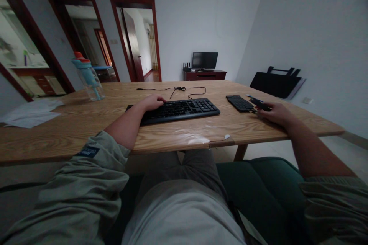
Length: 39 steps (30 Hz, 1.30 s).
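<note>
A black computer keyboard [184, 110] lies at a slant near the table's front edge, its cable behind it. Over its left end rests my left hand [151, 103], fingers bent and closed at the keys and back edge. To the right, my right hand [274, 113] is closed around a dark, elongated object [260, 104] whose kind I cannot make out. It points left over the right end of a black slab of keys [239, 103], like a small keypad or a set of keycaps. Small bits [253, 111] lie below its tip.
A coiled black cable [179, 89] lies behind the keyboard. At the left stand a clear bottle with a red lid [87, 78] and white papers [33, 113]. Clear tape [198, 136] covers the table's front edge. A folded black chair [276, 82] leans at the right wall.
</note>
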Motion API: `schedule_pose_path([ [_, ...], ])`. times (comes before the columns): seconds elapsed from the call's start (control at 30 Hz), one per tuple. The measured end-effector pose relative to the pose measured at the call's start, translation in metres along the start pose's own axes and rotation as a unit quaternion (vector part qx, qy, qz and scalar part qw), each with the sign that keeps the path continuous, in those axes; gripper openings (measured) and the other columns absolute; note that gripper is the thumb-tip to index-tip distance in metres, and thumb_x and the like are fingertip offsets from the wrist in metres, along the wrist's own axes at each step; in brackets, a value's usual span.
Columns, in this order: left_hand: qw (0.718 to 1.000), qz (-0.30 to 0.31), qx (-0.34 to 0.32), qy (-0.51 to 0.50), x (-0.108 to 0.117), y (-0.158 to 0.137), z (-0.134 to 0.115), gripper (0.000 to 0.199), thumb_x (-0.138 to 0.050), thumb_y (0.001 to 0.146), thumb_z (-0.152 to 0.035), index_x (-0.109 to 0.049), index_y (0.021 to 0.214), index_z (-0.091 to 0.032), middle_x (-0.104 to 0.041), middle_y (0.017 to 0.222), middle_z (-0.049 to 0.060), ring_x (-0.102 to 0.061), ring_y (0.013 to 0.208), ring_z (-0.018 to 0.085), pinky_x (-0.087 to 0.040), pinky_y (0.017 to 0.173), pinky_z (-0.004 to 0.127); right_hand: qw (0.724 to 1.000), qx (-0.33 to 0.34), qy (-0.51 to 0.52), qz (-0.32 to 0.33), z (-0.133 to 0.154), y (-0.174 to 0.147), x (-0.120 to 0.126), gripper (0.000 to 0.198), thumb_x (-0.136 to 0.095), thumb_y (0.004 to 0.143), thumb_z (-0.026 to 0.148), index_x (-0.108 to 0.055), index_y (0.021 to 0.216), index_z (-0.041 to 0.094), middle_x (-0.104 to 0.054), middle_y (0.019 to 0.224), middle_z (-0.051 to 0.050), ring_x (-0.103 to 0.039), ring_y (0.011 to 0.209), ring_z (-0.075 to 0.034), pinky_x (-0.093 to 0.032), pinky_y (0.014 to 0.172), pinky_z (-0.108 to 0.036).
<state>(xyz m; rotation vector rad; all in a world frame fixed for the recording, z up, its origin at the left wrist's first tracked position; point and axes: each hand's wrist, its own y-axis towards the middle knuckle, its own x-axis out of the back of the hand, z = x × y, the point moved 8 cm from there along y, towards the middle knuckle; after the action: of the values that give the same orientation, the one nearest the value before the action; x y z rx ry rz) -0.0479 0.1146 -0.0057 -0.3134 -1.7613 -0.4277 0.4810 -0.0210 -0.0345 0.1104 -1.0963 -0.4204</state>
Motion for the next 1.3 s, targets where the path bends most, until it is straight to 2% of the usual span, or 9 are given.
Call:
schedule_pose_path([
  [0.13,1.0,0.0,0.004,0.003,0.0,-0.001,-0.001,0.042,-0.049,0.083,-0.024,-0.073,0.118,-0.023,-0.074,0.119,0.0,-0.067,0.106,0.017,-0.05,0.093,0.02,1.0,0.006,-0.019,0.008,0.005,-0.001,-0.002,0.043,-0.067,0.077,0.043,-0.075,0.108,0.015,-0.071,0.088,-0.012,-0.062,0.078,-0.024,-0.043,0.072,-0.035],
  [0.27,1.0,-0.003,0.006,0.003,-0.001,0.001,0.002,0.041,-0.05,0.084,-0.026,-0.073,0.118,-0.024,-0.074,0.119,0.0,-0.067,0.106,0.017,-0.05,0.092,0.021,0.999,0.014,-0.043,0.007,0.008,-0.001,-0.003,0.038,-0.066,0.078,0.042,-0.075,0.104,0.016,-0.072,0.089,-0.012,-0.062,0.08,-0.025,-0.043,0.074,-0.035],
  [0.53,1.0,-0.002,0.001,-0.003,-0.001,0.002,0.002,0.042,-0.049,0.084,-0.027,-0.072,0.119,-0.022,-0.073,0.119,0.003,-0.068,0.105,0.018,-0.05,0.093,0.022,0.998,0.013,-0.057,-0.002,0.005,0.002,-0.004,0.04,-0.066,0.079,0.037,-0.074,0.111,0.015,-0.072,0.099,-0.015,-0.063,0.084,-0.025,-0.044,0.077,-0.034],
  [0.77,1.0,-0.001,0.003,-0.01,-0.002,0.003,0.002,0.041,-0.05,0.084,-0.024,-0.073,0.118,-0.023,-0.074,0.118,0.002,-0.068,0.104,0.017,-0.05,0.092,0.021,0.998,0.022,-0.064,-0.006,0.01,0.002,-0.003,0.044,-0.064,0.083,0.041,-0.072,0.114,0.012,-0.071,0.099,-0.019,-0.061,0.083,-0.026,-0.041,0.074,-0.035],
  [1.1,1.0,0.004,0.006,-0.005,0.0,-0.001,-0.001,0.043,-0.049,0.086,-0.026,-0.071,0.122,-0.02,-0.073,0.121,0.004,-0.067,0.104,0.017,-0.049,0.093,0.023,0.998,0.043,-0.05,0.002,0.015,-0.002,-0.002,0.04,-0.062,0.084,0.041,-0.071,0.111,0.012,-0.07,0.102,-0.017,-0.061,0.086,-0.025,-0.043,0.078,-0.035],
  [1.3,1.0,0.006,0.014,-0.013,-0.001,-0.004,-0.001,0.044,-0.05,0.084,-0.026,-0.071,0.121,-0.02,-0.073,0.121,0.005,-0.067,0.104,0.019,-0.049,0.094,0.026,0.998,0.063,-0.015,-0.001,0.027,-0.01,0.003,0.035,-0.064,0.082,0.044,-0.072,0.102,0.016,-0.07,0.091,-0.014,-0.06,0.078,-0.024,-0.042,0.073,-0.037],
])
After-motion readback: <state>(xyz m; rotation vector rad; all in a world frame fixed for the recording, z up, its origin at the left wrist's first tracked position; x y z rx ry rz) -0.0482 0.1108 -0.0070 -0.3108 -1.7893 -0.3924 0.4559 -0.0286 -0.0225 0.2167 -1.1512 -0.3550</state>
